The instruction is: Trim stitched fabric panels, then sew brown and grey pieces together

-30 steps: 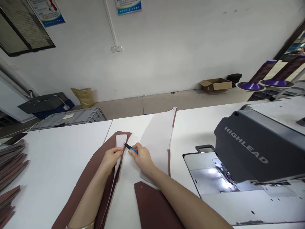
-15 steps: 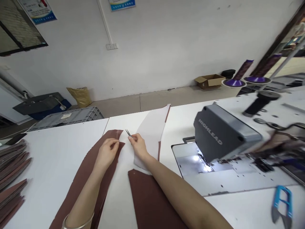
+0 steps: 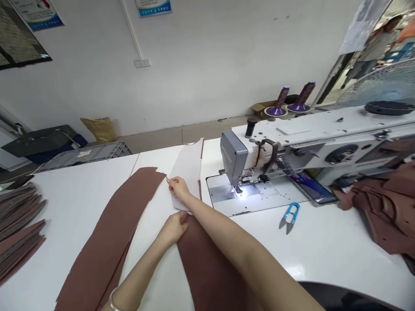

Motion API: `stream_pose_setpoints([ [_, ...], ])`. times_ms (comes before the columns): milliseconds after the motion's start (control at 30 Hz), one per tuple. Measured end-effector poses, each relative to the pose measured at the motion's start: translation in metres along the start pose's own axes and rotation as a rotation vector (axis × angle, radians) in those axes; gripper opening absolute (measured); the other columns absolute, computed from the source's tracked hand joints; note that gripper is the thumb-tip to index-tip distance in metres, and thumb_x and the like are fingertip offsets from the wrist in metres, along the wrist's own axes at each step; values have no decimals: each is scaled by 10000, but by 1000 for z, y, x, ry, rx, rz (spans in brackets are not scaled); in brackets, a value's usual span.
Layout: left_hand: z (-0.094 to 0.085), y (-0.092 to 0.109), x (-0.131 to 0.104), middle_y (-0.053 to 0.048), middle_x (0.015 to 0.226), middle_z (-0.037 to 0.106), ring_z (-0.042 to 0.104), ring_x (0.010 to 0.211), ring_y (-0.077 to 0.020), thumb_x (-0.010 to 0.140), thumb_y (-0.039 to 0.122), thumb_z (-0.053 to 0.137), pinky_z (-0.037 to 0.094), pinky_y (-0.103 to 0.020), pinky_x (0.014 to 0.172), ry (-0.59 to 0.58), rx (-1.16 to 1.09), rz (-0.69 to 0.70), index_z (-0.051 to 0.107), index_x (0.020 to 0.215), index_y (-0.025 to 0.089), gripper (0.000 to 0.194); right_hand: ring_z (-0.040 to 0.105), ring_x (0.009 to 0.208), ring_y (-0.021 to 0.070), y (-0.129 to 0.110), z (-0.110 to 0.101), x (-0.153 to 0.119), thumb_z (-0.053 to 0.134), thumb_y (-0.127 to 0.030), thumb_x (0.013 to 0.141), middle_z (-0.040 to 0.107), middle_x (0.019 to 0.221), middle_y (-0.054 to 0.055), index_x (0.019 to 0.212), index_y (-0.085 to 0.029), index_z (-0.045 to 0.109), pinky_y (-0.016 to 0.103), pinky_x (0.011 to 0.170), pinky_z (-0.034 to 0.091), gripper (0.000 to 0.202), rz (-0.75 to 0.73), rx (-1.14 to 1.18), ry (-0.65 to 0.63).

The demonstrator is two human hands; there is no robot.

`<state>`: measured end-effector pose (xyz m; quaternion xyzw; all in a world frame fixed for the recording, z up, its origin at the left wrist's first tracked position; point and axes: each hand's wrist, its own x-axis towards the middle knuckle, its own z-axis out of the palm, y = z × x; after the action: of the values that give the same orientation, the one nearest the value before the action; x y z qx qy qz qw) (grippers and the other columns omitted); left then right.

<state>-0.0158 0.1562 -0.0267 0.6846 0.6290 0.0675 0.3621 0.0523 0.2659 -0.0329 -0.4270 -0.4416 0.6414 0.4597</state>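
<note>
Facing the sewing machine (image 3: 324, 123), we have the long brown panel (image 3: 110, 229) well to its left. The darker panel (image 3: 210, 263) lies between, nearer us, our left hand (image 3: 173, 226) at its upper edge; whether those fingers pinch it, we cannot tell. Over the white piece (image 3: 187, 166), our right hand (image 3: 178, 188) pinches a slim tool (image 3: 165, 175), its tip at the long panel's corner.

A pale wall (image 3: 207, 56) rises behind the white table (image 3: 81, 190), carrying posters (image 3: 154, 6) and a small switch plate (image 3: 142, 63). A dark-framed window (image 3: 17, 39) sits at upper left, above the greyish floor (image 3: 152, 140); daylight shows through the opening at right.
</note>
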Motion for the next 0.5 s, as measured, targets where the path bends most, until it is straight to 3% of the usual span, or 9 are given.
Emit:
stream_pose_setpoints([
  [100, 3, -5, -16, -47, 986, 682, 629, 975, -191, 770, 189, 428, 464, -278, 886, -43, -129, 78, 649, 934, 190, 275, 374, 404, 58, -21, -37, -35, 629, -345, 816, 541, 562, -53, 778, -178, 497, 198, 402, 279, 217, 42, -79, -124],
  [200, 7, -22, -32, -91, 1080, 617, 573, 1084, -224, 766, 240, 453, 416, -342, 990, 68, -228, 142, 658, 852, 187, 228, 388, 395, 52, -33, -89, -81, 726, -319, 737, 598, 584, -28, 770, -160, 540, 190, 383, 267, 247, 120, -186, -249],
  [300, 17, -36, -46, -110, 1237, 501, 455, 1231, -261, 751, 249, 498, 406, -373, 1014, 168, -330, 214, 671, 783, 204, 181, 357, 373, 51, -30, -134, -123, 747, -361, 710, 588, 539, -22, 758, -148, 547, 187, 349, 222, 296, 239, -280, -284],
  [400, 27, -37, -61, -100, 1362, 361, 464, 1201, -253, 780, 218, 488, 484, -341, 915, 189, -362, 269, 669, 768, 211, 181, 334, 380, 45, -19, -152, -145, 735, -430, 706, 580, 540, -23, 750, -151, 532, 182, 346, 207, 348, 318, -287, -318],
  [500, 30, -28, -79, -62, 1454, 242, 455, 1201, -253, 794, 166, 478, 484, -348, 919, 254, -257, 367, 677, 779, 222, 208, 268, 361, 27, -8, -149, -149, 720, -507, 688, 588, 571, -16, 762, -151, 532, 189, 344, 165, 409, 368, -220, -430],
])
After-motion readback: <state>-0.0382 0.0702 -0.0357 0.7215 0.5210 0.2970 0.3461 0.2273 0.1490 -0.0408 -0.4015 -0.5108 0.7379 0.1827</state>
